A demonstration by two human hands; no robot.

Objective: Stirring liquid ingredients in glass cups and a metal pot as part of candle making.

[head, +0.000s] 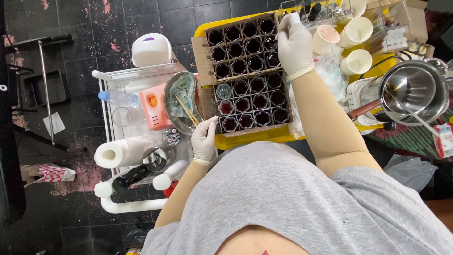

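Head view. The cardboard tray point(204, 61) of small dark-filled cups point(250, 101) covered most of the yellow surface point(255, 138), leaving only a narrow near edge free. The left hand point(204, 139), gloved, rested at the tray's near-left corner, its grip pinching thin wooden sticks point(187, 111) above a metal bowl point(171, 106). The right hand point(294, 45), arm extended, reached the tray's far-right edge, fingers curled; what its grip pinched could not be told.

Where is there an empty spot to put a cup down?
Hardly any. A bare yellow table strip shows below the cardboard jar tray. Cups crowd beside the right hand; the left hand borders the cluttered white cart.
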